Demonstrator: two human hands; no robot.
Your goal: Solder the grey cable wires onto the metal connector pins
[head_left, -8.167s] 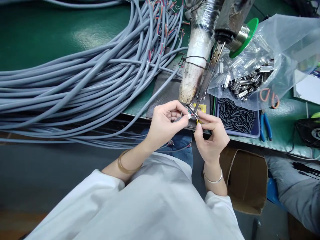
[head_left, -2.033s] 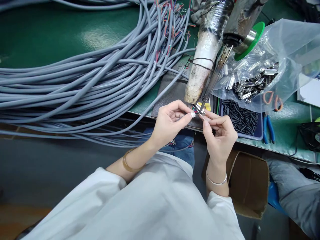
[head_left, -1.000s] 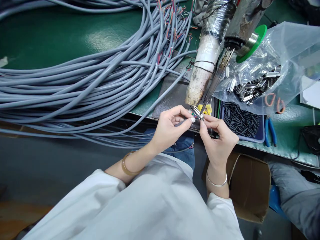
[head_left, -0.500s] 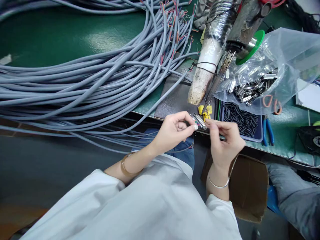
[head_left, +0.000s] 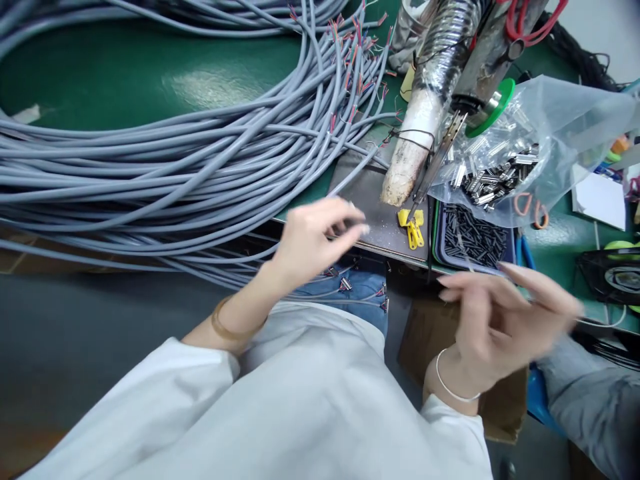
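Note:
My left hand (head_left: pixel 320 237) hovers over the near table edge, left of the yellow clip-like piece (head_left: pixel 413 227); thumb and fingers are apart with nothing visible between them. White bits cover its fingertips. Blurred by motion, my right hand (head_left: pixel 510 317) is in front of the blue tray (head_left: pixel 511 248) of short black tubes (head_left: pixel 473 233). A thin pale wire (head_left: pixel 465 257), apparently solder, runs down to its pinched fingers. On my lap lie grey cables with small metal connectors (head_left: pixel 345 285) on their ends. The soldering iron (head_left: pixel 440 157) points down at the yellow piece.
A thick bundle of grey cables (head_left: pixel 200 167) with stripped ends covers the table's left. A white-ended foil duct (head_left: pixel 407 160) stands over the dark mat (head_left: pixel 360 180). Right are a plastic bag of metal connectors (head_left: pixel 500 177), a green spool (head_left: pixel 493 110), orange-handled scissors (head_left: pixel 540 215) and another person's leg (head_left: pixel 585 393).
My hands have moved apart, left hand leftward and right hand rightward and nearer. The wired connector between them has left my fingers; a connector now shows on my lap.

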